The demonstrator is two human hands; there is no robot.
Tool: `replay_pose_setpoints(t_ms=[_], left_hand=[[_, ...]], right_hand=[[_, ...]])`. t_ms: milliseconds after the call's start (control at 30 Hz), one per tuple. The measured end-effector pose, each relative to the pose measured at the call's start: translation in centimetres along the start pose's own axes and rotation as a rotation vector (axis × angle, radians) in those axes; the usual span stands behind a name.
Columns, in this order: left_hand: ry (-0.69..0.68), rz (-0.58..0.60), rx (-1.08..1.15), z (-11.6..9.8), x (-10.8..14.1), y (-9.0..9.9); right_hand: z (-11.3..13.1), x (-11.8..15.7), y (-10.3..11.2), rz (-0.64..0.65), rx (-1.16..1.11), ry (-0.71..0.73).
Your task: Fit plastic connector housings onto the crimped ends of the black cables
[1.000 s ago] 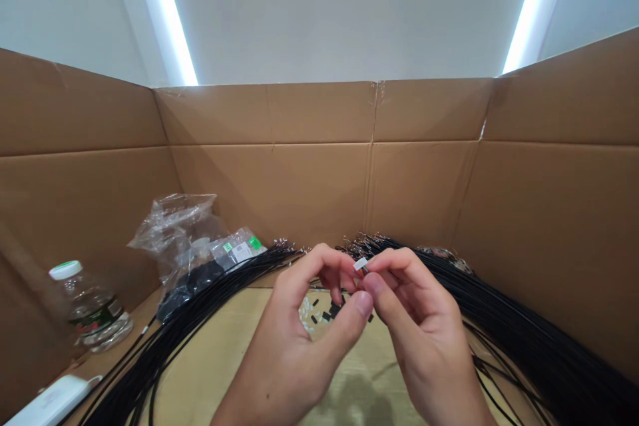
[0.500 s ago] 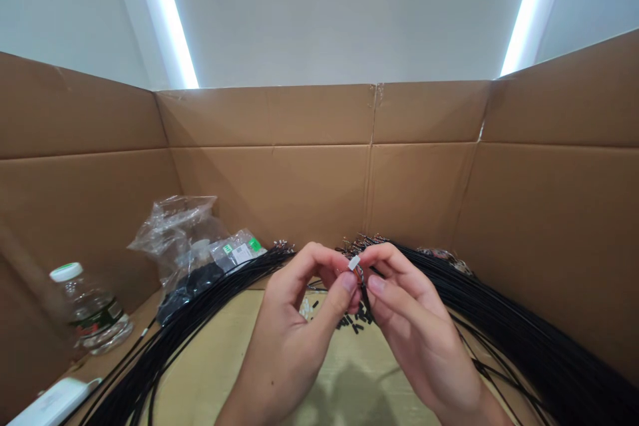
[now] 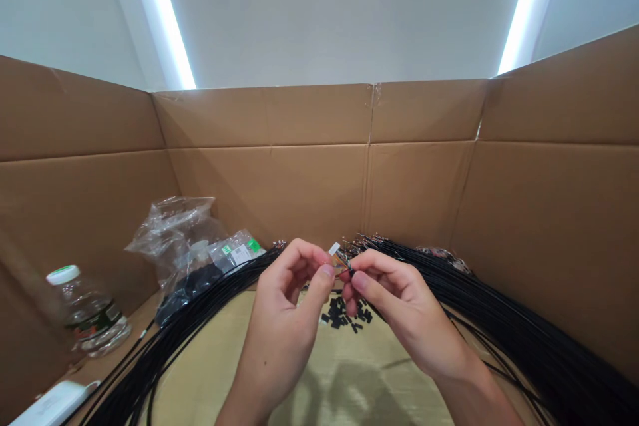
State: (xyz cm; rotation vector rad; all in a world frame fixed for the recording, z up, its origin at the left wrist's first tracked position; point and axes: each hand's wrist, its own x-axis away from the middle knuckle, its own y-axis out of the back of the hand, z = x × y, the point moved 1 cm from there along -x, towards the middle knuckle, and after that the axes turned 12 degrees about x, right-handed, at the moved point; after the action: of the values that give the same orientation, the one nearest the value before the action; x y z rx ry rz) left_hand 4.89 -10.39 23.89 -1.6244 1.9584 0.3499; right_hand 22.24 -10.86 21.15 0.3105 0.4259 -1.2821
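Observation:
Between my hands is a small white connector [image 3: 334, 249] with thin coloured wires [image 3: 342, 261] coming out of it. My right hand [image 3: 407, 299] pinches the black cable [image 3: 352, 272] just below where these wires fan out. Thumb and forefinger of my left hand [image 3: 292, 306] are pressed together at an orange-red wire beside the connector; their exact grip on it is partly hidden. Under the hands, short black tube pieces [image 3: 344, 314] lie scattered on the yellowish work surface [image 3: 210, 359].
Long black cables lie in a left bundle [image 3: 200, 309] and a right bundle [image 3: 524, 319]. Clear plastic bags [image 3: 174, 239] and a water bottle [image 3: 94, 319] stand at left, with a white device [image 3: 60, 405] in front. Cardboard walls [image 3: 279, 186] enclose the surface.
Both hands have shifted slightly left. The connector now sits further from the right fingers, and more of the coloured wires and the scattered black pieces shows.

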Motion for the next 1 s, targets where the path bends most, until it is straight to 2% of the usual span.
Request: replay_pose_setpoints(t_ms=[233,400,600,833,1000], left_hand=[[0.016,0.046,-0.001,-0.3,0.0,-0.2],[-0.016,-0.033,-0.016,-0.3,0.2,0.1],[0.015,0.047,-0.031,-0.3,0.3,0.1],[-0.099,0.014,-0.081,-0.9,0.6,-0.6],[-0.208,-0.025,-0.198,-1.3,0.7,-0.9]], right_hand=[[0.0,0.3,-0.9,-0.121,-0.02,0.009],[0.2,0.4,-1.1,-0.16,-0.071,-0.016],[0.0,0.3,-1.3,-0.191,-0.072,0.002],[0.0,0.5,-1.6,-0.209,-0.017,-0.018],[0.0,0.4,-2.1,-0.21,0.004,-0.04]])
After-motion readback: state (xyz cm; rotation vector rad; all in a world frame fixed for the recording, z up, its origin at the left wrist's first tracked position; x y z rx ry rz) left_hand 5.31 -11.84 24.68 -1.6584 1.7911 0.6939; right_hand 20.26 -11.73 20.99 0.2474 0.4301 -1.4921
